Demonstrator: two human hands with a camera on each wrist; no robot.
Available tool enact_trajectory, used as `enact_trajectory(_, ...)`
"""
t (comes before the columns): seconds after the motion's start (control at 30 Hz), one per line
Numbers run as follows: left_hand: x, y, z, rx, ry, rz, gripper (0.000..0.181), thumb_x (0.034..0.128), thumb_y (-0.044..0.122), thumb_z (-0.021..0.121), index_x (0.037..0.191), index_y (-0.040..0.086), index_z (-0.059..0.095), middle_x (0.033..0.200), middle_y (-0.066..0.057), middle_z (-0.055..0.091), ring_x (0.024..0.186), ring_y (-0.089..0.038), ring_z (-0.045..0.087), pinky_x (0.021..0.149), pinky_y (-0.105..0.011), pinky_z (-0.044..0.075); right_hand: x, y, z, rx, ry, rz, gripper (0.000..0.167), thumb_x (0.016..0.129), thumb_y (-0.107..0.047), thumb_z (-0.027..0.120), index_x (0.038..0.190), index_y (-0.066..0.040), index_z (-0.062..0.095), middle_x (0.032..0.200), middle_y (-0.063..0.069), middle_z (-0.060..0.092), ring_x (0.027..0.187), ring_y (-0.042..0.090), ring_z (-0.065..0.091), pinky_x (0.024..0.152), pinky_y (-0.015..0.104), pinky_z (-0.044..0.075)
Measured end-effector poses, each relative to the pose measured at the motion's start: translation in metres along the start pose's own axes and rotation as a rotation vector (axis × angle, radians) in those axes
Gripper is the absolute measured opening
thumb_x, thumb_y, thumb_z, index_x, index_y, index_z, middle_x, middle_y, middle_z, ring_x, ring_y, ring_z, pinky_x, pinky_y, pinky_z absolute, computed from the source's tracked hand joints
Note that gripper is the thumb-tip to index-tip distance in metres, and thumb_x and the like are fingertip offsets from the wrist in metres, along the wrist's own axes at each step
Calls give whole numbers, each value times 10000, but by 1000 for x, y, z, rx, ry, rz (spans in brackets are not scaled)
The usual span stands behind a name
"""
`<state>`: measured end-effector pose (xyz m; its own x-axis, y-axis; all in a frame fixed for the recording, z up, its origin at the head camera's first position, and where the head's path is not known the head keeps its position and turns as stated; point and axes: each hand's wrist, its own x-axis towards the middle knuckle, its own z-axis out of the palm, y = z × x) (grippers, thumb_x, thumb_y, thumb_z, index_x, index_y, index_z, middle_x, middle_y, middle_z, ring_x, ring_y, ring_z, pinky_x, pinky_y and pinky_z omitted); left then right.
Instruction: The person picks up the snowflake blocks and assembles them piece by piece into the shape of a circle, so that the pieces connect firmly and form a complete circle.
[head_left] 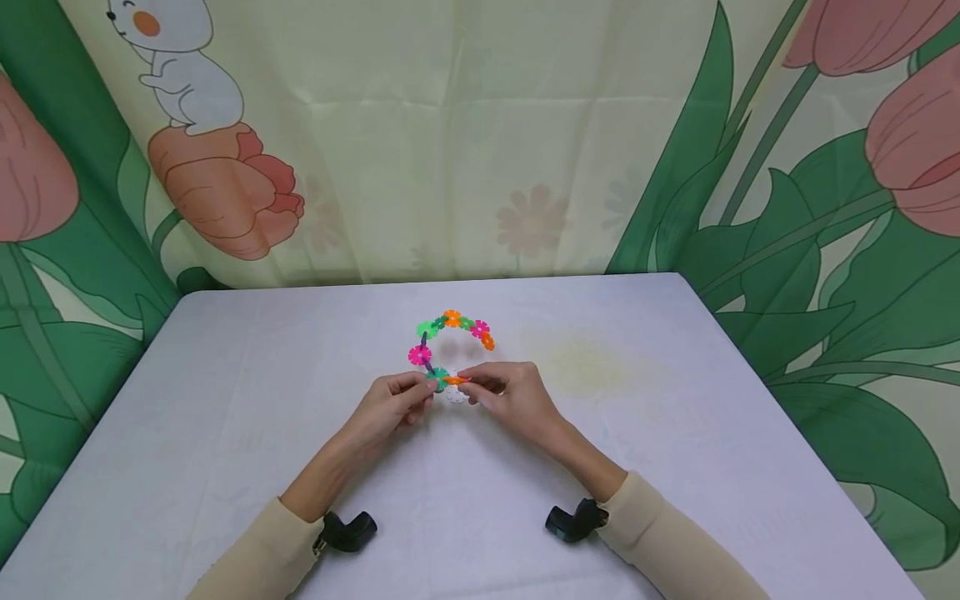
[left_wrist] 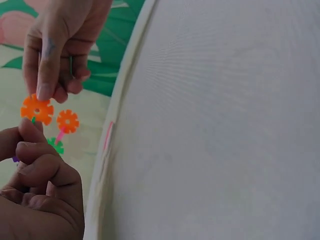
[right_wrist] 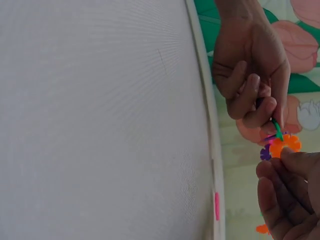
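Observation:
A curved chain of snowflake-shaped plastic discs (head_left: 452, 318), in orange, green, pink and purple, forms an open ring above the white table. My left hand (head_left: 390, 404) pinches a green disc (right_wrist: 278, 131) at the chain's near end. Beside it, my right hand (head_left: 513, 398) has thumb and fingertips on an orange disc (left_wrist: 37, 111), which meets the green one. A bit of pink shows at the right fingertips in the head view. The chain's other end, an orange disc (head_left: 488, 341), hangs free above the right hand.
Something small and whitish with a lacy outline (head_left: 456, 397) lies beneath the hands, partly hidden. The white tabletop (head_left: 247, 433) reaches back to a printed curtain (head_left: 450, 167) with tulips and a rabbit. A black wrist camera (head_left: 348, 532) sits at each sleeve.

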<state>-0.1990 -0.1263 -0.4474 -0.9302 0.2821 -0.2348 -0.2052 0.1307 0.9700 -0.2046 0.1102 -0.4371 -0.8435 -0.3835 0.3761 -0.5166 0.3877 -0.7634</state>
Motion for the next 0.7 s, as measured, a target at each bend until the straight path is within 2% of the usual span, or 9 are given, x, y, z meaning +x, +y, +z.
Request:
enact_trajectory(0.17,2,0,-3,-34,18,-3,263,1057,267,652,993,11,654,748,46,567,641,-109,427,564,-232,310,3,8,-3,-62,-41,133,191,940,-97,799,1122,-40,796,830,96,790,667,170,736,642,220,586)
enact_trajectory(0.27,2,0,-4,-39,11,-8,256,1062,264,645,995,16,651,749,44,569,640,-109,428,566,-237,307,5,14,-4,-103,-84,235,207,958,-106,773,1154,-40,780,796,67,762,617,117,676,615,212,545)
enact_trajectory(0.37,2,1,-4,-37,0,-8,261,1064,266,642,999,13,650,755,36,570,643,-113,432,568,-243,308,7,19,-3,-130,-111,303,253,966,-122,760,1209,-54,765,741,25,725,569,99,612,590,208,484)
enact_trajectory(0.5,1,2,-4,-26,-12,-15,267,1062,278,647,1008,17,657,762,26,577,647,-115,441,574,-242,322,11,27,0,-177,-117,314,318,960,-141,770,1268,-61,753,663,-3,660,550,105,557,588,218,420)
enact_trajectory(0.7,1,3,-4,-13,-13,-17,282,1062,283,646,1012,5,652,751,25,569,651,-125,439,575,-239,328,17,34,4,-262,-135,305,380,952,-207,792,1311,-89,749,626,-37,612,569,80,530,641,233,419)
